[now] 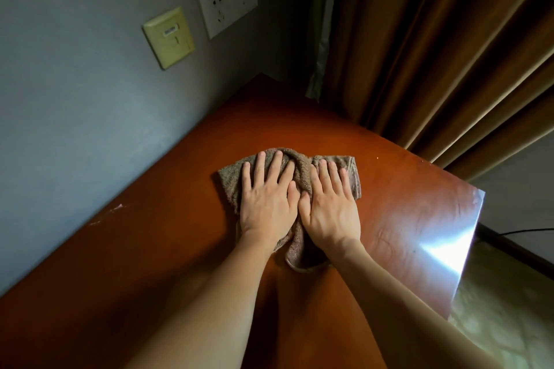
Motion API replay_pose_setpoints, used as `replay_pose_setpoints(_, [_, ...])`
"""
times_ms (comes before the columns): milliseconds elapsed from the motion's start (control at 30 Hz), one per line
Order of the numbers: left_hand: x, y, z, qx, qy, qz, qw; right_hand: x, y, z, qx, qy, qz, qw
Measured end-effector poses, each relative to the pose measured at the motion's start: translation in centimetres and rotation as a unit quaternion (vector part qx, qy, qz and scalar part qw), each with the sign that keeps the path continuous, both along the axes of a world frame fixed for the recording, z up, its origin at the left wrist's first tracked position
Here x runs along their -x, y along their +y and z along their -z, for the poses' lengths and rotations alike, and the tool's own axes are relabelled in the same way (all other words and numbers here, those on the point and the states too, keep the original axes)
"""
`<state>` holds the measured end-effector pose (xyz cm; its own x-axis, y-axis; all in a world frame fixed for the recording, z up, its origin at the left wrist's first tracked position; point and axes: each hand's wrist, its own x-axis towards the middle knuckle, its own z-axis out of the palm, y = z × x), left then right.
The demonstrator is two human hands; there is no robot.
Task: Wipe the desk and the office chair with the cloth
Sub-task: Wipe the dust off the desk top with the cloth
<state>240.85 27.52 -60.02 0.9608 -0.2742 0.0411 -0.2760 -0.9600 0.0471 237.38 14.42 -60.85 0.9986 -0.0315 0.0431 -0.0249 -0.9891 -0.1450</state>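
As left hand [265, 204], right hand [328, 207] press cloth [300, 166], desk [419, 213] ends rightward.

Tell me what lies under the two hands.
Under the left hand and the right hand lies the bunched brown cloth, pressed onto the desk. The cloth covers the desk surface beneath it, so that patch cannot be seen.

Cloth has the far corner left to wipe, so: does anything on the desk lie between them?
Nothing visible does: only bare desk shows between the cloth and the corner beside the curtain.
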Motion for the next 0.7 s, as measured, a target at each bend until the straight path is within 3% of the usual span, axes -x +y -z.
replay_pose_setpoints(333, [6.2,7.9,-0.1,0.007,0.014,-0.024,1.0,5.2,7.9,-0.3,0.001,0.021,-0.022,1.0])
replay_pose_setpoints(700, [7.4,17.8,0.0,0.016,0.003,-0.08,0.997,4.9,17.7,-0.5,0.012,0.036,-0.073,0.997])
